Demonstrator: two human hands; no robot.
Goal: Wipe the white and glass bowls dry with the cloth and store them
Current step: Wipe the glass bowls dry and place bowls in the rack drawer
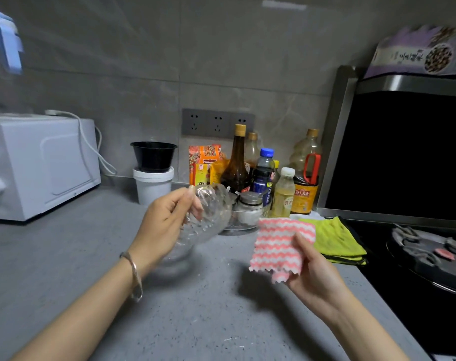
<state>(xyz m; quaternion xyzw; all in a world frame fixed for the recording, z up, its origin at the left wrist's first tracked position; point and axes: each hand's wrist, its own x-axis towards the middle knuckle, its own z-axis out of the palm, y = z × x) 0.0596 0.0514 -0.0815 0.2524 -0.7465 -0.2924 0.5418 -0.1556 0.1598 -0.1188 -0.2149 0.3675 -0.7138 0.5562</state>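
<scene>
Right hand (318, 277), lower right of frame, pinches pink-and-white wavy-striped cloth (281, 246); left hand (164, 225), ctr, grips clear textured glass bowl (208, 217) by rim, tilted, over grey speckled counter (195, 321).

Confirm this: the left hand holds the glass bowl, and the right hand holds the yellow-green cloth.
One detail is wrong. The head view shows the right hand holding the pink-and-white cloth; the yellow-green cloth lies on the counter, with no hand on it. The left hand does hold the glass bowl.
</scene>
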